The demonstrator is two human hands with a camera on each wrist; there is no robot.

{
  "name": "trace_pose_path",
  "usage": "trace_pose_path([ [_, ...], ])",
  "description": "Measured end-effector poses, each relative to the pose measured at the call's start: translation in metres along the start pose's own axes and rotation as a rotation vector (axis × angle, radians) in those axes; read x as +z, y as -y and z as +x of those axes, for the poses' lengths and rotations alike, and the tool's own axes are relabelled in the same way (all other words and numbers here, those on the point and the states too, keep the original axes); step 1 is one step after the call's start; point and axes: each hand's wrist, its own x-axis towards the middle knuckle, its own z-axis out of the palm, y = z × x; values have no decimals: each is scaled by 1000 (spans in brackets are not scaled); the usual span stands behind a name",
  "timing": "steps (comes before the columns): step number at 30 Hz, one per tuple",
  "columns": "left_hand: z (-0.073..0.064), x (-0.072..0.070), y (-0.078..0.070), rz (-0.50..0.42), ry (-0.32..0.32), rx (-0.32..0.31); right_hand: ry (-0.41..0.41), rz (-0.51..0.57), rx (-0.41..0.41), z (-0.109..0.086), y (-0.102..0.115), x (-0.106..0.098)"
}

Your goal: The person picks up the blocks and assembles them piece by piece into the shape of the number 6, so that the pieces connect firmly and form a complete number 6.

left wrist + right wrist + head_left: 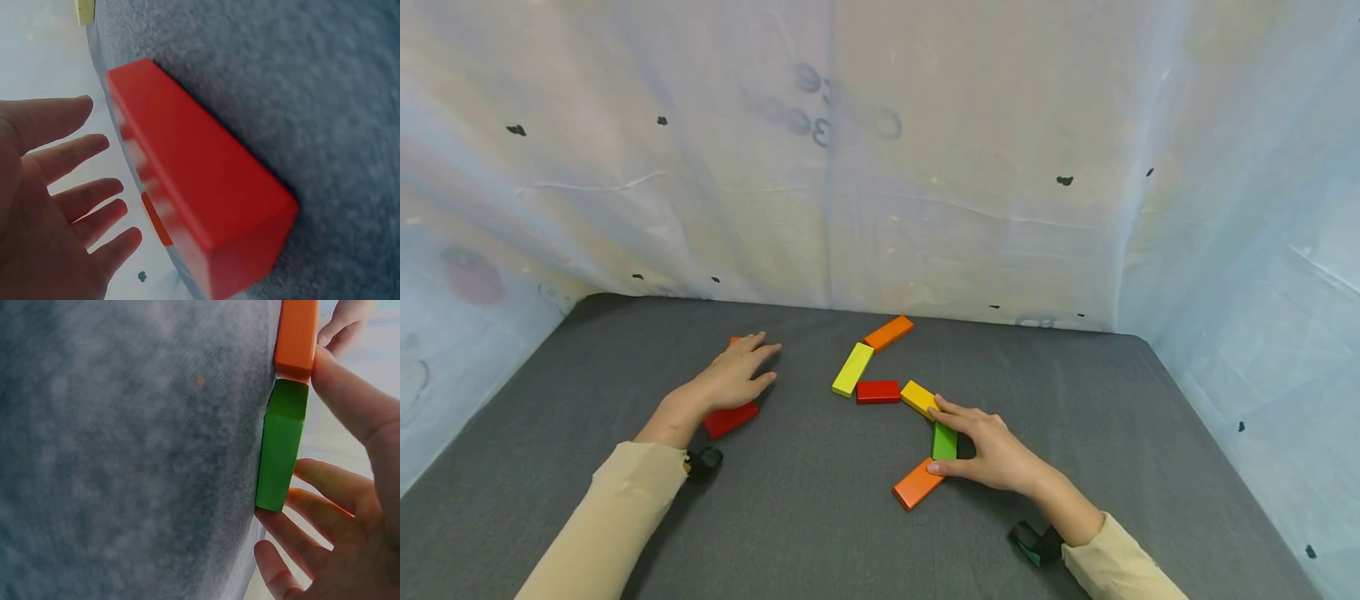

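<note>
My right hand (988,450) spans the green block (944,442), its thumb at the orange block (917,485) and its fingers by the green block's far end and the yellow-orange block (919,398). In the right wrist view, the green block (280,450) meets the orange block (295,337) end to end. Over on the left, my left hand (730,379) hovers with fingers spread and nothing held. Below it lies a red block (730,419), large in the left wrist view (200,162). Another orange block (734,341) is mostly hidden behind that hand.
Beyond the right hand, the zigzag chain continues with a red block (877,392), a yellow block (853,369) and an orange block (889,332). All lie on a dark grey cloth surface (820,517). Pale sheeting (970,167) rises at the back and sides.
</note>
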Motion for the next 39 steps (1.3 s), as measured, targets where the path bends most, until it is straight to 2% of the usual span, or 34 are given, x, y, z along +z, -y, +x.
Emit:
trace_pose_path([
  [12, -4, -2, 5, -9, 17, -29, 1, 10, 20, -2, -1, 0],
  [18, -5, -1, 12, 9, 11, -20, 0, 11, 9, -1, -1, 0],
  [26, -5, -3, 19, 4, 21, -44, -7, 2, 2, -1, 0, -1],
  [34, -4, -2, 27, -4, -19, -37, -12, -1, -6, -1, 0, -2],
  [39, -4, -6, 25, -14, 5, -67, -7, 7, -4, 0, 0, -1],
])
